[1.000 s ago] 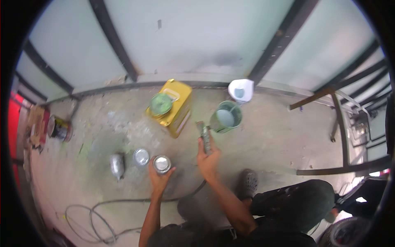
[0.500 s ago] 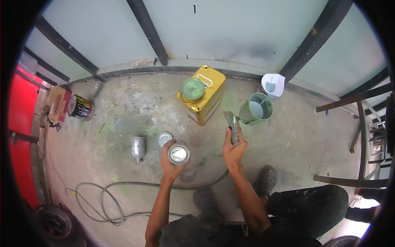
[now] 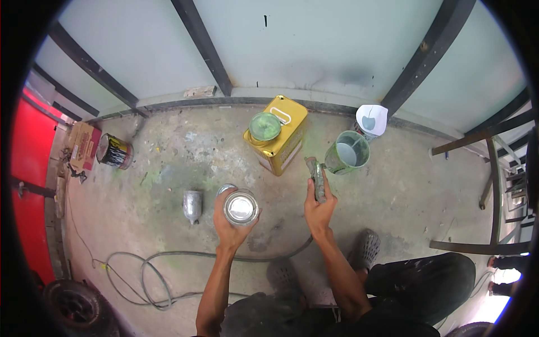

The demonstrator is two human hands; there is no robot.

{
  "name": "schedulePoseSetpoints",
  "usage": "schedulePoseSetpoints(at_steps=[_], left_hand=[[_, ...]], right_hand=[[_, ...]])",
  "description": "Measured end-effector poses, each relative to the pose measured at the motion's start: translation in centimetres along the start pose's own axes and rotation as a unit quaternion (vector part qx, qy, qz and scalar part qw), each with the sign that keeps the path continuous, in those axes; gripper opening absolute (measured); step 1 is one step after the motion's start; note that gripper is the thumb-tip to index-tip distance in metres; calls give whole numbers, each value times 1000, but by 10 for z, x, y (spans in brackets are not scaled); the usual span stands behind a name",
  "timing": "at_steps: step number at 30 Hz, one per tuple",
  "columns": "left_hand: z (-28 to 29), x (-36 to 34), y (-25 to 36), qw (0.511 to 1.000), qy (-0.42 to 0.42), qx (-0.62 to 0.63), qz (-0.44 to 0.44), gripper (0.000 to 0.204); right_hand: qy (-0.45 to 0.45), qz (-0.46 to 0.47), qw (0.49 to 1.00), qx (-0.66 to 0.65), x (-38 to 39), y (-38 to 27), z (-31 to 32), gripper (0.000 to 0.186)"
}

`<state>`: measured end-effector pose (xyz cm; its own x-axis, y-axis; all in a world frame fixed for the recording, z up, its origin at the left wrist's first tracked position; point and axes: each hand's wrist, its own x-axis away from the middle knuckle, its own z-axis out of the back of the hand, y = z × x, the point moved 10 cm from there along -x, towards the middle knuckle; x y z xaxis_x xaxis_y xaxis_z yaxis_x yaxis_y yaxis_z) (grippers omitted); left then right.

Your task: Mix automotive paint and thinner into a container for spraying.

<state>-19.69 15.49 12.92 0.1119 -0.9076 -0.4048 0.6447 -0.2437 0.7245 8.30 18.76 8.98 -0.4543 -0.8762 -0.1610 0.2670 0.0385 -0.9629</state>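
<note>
Fingers of left hand (image 3: pixel 229 220) wrapped around round tin (image 3: pixel 241 208), right hand (image 3: pixel 319 209) gripping paint-caked stick (image 3: pixel 318 178), yellow canister (image 3: pixel 278 135) behind.

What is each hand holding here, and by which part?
The left hand grips a round metal cup around its side wall, open top up. The right hand holds a paint-smeared stick tool by its lower end.

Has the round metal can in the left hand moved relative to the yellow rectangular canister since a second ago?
Cannot tell for sure: the head camera itself shifted. The round metal can sits below-left of the yellow rectangular canister, much as before, held in the left hand.
</note>
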Motion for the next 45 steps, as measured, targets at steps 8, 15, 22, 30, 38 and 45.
schedulePoseSetpoints(at_steps=[8,15,22,30,38,45], left_hand=[[4,-10,18,1000,-3,-2,-29,78],[8,-16,39,996,3,-26,-87,80],[17,-36,64,986,35,56,-150,73],[22,-52,101,973,40,51,-222,99],[14,-63,111,966,44,77,-243,107],[10,-104,115,967,19,55,-246,97]], right_hand=[[7,25,999,25,1,19,-2,42],[-10,7,998,54,2,39,-4,44],[-12,26,998,49,9,35,-10,47],[-15,41,997,67,14,24,-16,47],[11,102,993,65,20,7,-13,47],[-42,13,997,61,25,13,-23,53]])
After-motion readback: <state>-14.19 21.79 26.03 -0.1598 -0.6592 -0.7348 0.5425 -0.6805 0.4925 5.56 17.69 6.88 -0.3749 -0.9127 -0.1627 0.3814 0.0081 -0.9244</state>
